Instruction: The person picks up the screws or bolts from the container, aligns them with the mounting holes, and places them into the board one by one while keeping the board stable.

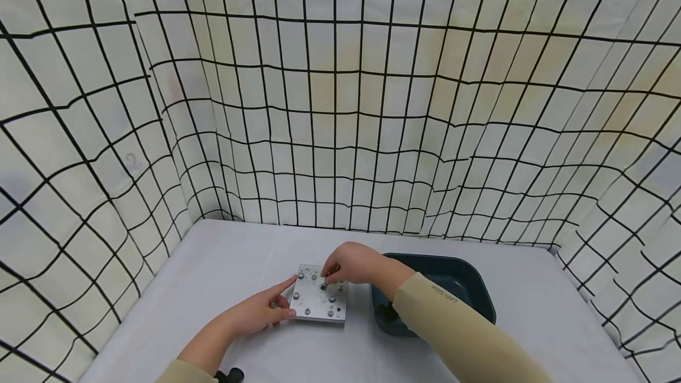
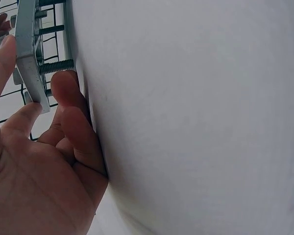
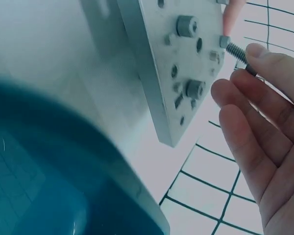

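A flat metal plate [image 1: 315, 307] with holes and several socket-head bolts sits over the white table. My left hand [image 1: 260, 311] grips its left side: the index finger reaches the far left corner and the thumb lies at the near one. In the left wrist view, other fingers [image 2: 77, 132] curl below the plate, near threaded bolt ends [image 2: 58, 66] that stick out underneath. Above the plate, my right hand [image 1: 355, 263] pinches a bolt [image 3: 236, 52] between thumb and fingertips. Its thread points toward the plate's face; whether its tip has entered a hole I cannot tell.
A dark teal bin [image 1: 481, 279] stands right of the plate, under my right forearm. The white table [image 1: 234, 247] is enclosed by white walls with a black grid net [image 1: 335, 135]. A small black object [image 1: 232, 376] shows beside the left sleeve.
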{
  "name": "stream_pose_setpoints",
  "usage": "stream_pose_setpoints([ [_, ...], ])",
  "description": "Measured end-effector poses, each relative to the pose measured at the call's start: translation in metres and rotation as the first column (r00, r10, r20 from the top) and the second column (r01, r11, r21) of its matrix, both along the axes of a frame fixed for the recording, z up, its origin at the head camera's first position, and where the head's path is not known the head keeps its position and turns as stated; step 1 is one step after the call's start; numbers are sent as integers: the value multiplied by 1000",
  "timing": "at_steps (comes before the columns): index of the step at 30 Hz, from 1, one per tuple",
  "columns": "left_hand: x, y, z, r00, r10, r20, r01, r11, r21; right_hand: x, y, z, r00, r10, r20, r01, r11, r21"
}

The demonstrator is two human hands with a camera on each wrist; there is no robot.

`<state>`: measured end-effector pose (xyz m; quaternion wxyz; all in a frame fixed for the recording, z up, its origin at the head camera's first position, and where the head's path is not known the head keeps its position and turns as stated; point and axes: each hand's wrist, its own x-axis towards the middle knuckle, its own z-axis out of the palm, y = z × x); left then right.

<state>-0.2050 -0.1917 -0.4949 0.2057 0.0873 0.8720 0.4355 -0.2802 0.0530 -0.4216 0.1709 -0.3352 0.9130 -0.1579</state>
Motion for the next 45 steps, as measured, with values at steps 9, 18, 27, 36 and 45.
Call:
stream_pose_setpoints([
  [9,1,1,4,1000,-8,7,8,1000,15,-2,-13,-10,999,6,-43,-2,995,96],
  [18,0,1,2,1000,-8,7,8,1000,13,0,-19,-19,996,55,-76,-42,986,164],
  [27,1,2,3,1000,-11,7,11,1000,18,0,-20,-21,992,91,-87,-73,979,191],
  [36,1,1,4,1000,-6,2,6,1000,0,-1,-11,-8,998,53,-38,-49,993,111],
  [45,1,2,2,1000,8,1,-8,1000,-3,-5,15,6,999,28,-29,-29,1000,-13],
])
